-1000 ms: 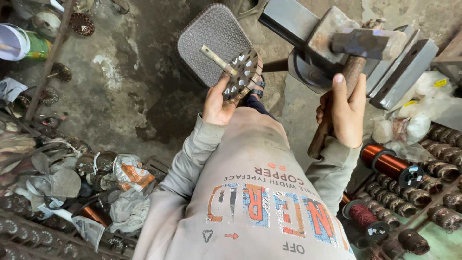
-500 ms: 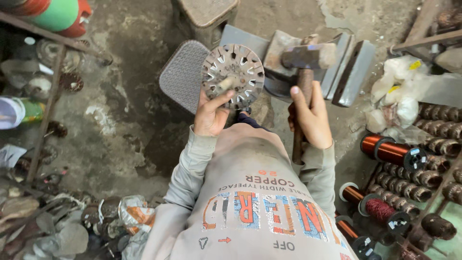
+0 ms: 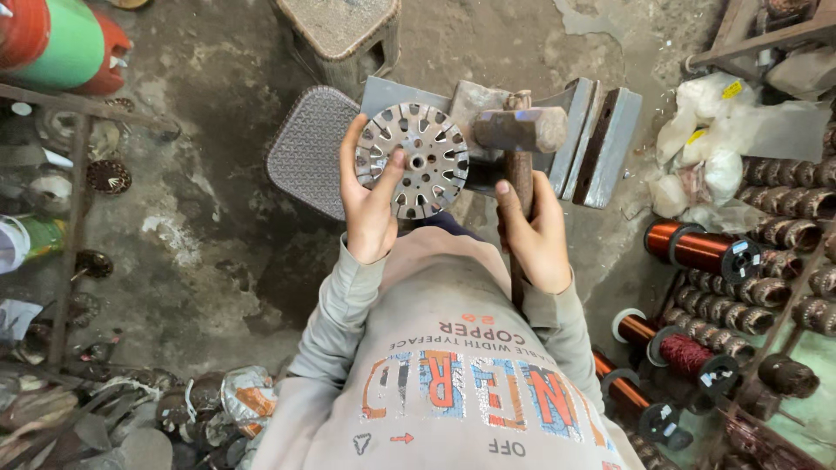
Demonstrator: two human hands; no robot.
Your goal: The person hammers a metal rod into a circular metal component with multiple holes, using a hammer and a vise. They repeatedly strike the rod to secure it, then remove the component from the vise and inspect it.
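My left hand (image 3: 370, 204) holds a round slotted metal rotor core (image 3: 413, 159) by its rim, its flat end face turned up toward me and my thumb near the centre hole. My right hand (image 3: 534, 237) grips the wooden handle of a heavy hammer (image 3: 521, 129), whose rusty steel head lies sideways just right of the core. Both are held above grey metal blocks (image 3: 601, 139) on the ground in front of me.
A woven mat (image 3: 309, 148) and a small stool (image 3: 341, 30) lie ahead on the dirty concrete floor. Copper wire spools (image 3: 701, 248) and rows of wound rotors (image 3: 784, 218) fill the right side. Scrap parts and rags (image 3: 113, 409) crowd the left; white bags (image 3: 705, 144) at the right.
The rotor core has turned from side-on with its shaft showing to face-up, and the view has swung so hands and hammer sit lower and more central.
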